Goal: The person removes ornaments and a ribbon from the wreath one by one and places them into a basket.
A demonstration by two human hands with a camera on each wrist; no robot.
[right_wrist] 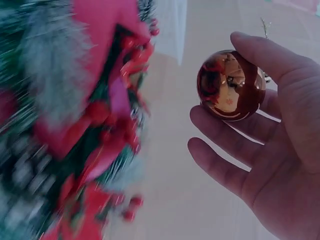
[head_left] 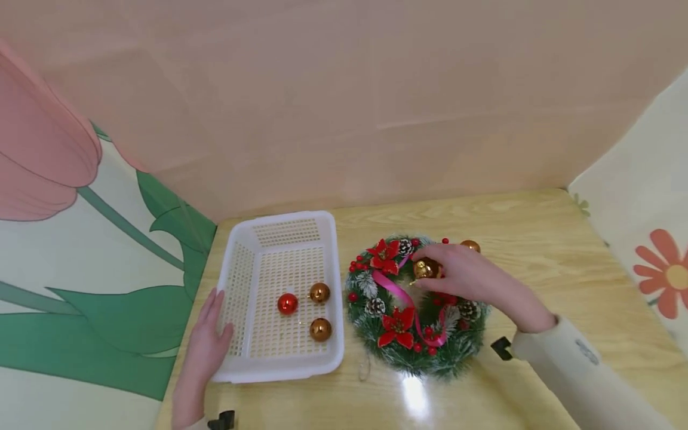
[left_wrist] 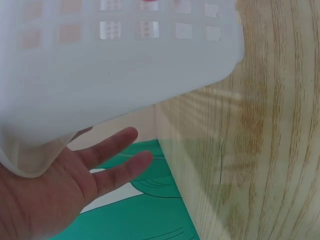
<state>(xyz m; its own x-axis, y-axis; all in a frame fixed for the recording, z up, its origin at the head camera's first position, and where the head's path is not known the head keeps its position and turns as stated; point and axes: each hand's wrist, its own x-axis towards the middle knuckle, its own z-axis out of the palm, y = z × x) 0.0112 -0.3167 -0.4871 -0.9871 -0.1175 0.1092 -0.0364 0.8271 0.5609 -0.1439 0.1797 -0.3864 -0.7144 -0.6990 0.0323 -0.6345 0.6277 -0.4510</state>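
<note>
White basket [head_left: 279, 372] on tabletop [head_left: 543, 239]; contents: 1 red ball [head_left: 287, 304], approx. mid-floor; 2 bronze balls [head_left: 320, 329] nr basket's R wall. L hand [head_left: 208, 343] touching basket's L side, fingers straight, spread. R hand [head_left: 467, 273], R of basket over wreath [head_left: 376, 343], pinching gold ball [head_left: 424, 269]. Addl. loose ball [head_left: 470, 245] farther R of basket.

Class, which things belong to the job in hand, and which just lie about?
Job, apparently:
- right hand holding shiny copper-coloured ball
- left hand at white plastic basket
- glossy red ball, other copper-coloured balls
- round green wreath

Just surroundings:
- pale wooden table
- flower-patterned walls
</note>
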